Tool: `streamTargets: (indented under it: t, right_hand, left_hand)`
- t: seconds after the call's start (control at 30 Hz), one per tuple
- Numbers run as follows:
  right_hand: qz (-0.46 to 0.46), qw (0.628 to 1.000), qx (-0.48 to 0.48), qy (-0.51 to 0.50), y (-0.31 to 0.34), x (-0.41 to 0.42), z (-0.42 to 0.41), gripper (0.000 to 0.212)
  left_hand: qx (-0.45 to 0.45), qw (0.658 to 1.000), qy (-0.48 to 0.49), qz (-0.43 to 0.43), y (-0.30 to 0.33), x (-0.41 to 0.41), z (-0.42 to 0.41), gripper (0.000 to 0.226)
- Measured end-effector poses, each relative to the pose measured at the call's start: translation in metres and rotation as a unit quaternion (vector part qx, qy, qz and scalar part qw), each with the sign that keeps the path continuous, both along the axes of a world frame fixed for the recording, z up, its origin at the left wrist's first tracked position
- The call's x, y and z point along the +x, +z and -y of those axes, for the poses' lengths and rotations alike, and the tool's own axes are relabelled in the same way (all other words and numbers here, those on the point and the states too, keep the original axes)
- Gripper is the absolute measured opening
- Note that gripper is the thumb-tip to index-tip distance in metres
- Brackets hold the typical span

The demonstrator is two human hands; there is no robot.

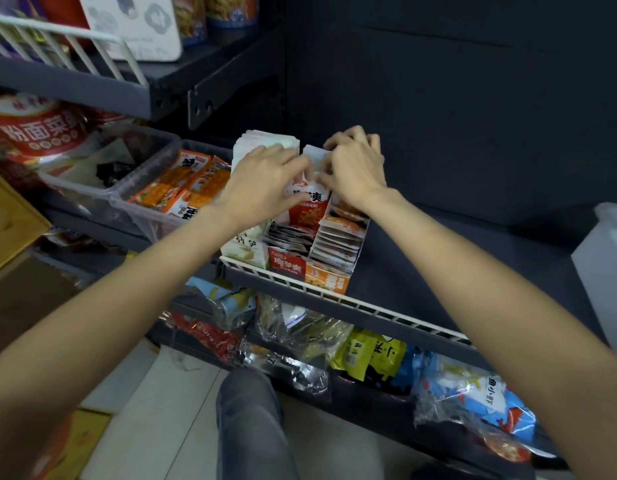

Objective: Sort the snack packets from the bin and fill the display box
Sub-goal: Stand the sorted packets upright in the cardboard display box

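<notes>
Three display boxes stand side by side on the dark shelf: a green-white one (pixel 244 252), a red one (pixel 287 265) and an orange one (pixel 329 279), each holding upright rows of small snack packets. My left hand (pixel 265 181) and my right hand (pixel 355 168) meet over the back of the red box. Both pinch the top of a red-and-white snack packet (pixel 307 206) that stands upright there. A clear plastic bin (pixel 144 199) with several orange packets (pixel 182 188) sits to the left of the boxes.
A white wire rail (pixel 352 301) runs along the shelf's front edge. A second clear bin (pixel 92 188) stands further left. Bagged snacks (pixel 369 355) fill the shelf below. A white container (pixel 608 258) sits at the right. My knee (pixel 248 410) is below the shelf.
</notes>
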State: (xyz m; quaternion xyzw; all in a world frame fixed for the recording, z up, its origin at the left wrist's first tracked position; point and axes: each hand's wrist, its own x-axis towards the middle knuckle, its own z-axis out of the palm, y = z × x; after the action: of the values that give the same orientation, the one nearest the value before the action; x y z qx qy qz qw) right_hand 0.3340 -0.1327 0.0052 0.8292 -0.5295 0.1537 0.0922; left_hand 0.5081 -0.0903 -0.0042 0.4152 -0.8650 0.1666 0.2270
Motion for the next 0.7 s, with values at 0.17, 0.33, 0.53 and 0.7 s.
streamTargets:
  t: [0.17,0.33,0.53,0.7]
  right_hand:
    - [-0.011,1.0,0.011,-0.009,-0.007,0.008,-0.001,0.019]
    - [-0.011,1.0,0.016,0.004,-0.011,0.004,-0.004,0.013]
    - [-0.016,0.997,0.054,0.061,-0.003,-0.004,-0.001,0.018]
    - [0.003,0.99,0.108,0.091,0.0,-0.011,0.003,0.037]
  left_hand:
    - [0.247,0.953,-0.032,0.173,0.012,0.019,-0.01,0.044]
    - [0.208,0.943,-0.026,0.26,0.005,0.004,0.001,0.034]
    - [0.109,0.969,0.099,0.197,0.005,-0.004,0.009,0.029]
    - [0.105,0.982,0.134,0.08,-0.005,-0.012,0.015,0.043]
